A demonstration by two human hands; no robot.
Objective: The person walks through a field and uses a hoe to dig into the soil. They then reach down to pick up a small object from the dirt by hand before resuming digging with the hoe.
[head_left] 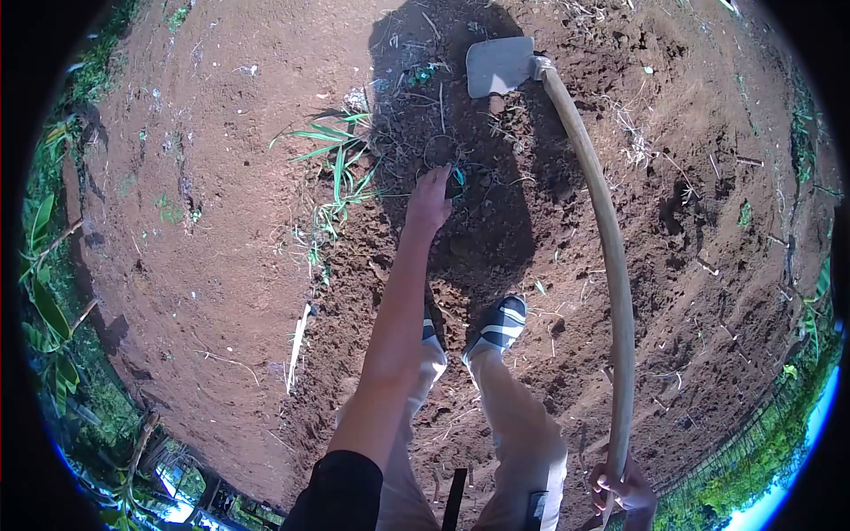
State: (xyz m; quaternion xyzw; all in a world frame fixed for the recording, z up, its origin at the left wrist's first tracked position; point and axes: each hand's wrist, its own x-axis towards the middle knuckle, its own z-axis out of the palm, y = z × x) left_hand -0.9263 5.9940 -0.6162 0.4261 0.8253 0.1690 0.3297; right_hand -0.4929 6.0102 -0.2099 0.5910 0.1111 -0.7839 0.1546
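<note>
My right hand (622, 492) is wrapped round the lower end of a hoe's long, curved wooden handle (611, 239). The hoe's flat metal blade (498, 68) rests on the soil at the far end. My left hand (430, 202) reaches down to the shaded ground in front of my feet, its fingers drawn together. Whatever lies between those fingertips is too small and dark to make out. A bit of blue-green (458, 177) shows right beside the fingers. Left of this hand grows a tuft of long green grass (341, 150).
Smooth reddish soil (204, 177) stretches to the left, and loose, turned soil (673, 354) with dry stems lies to the right. My shoes (502, 323) stand in the broken earth. A pale stick (298, 347) lies left of them. Green plants (49, 305) edge the plot.
</note>
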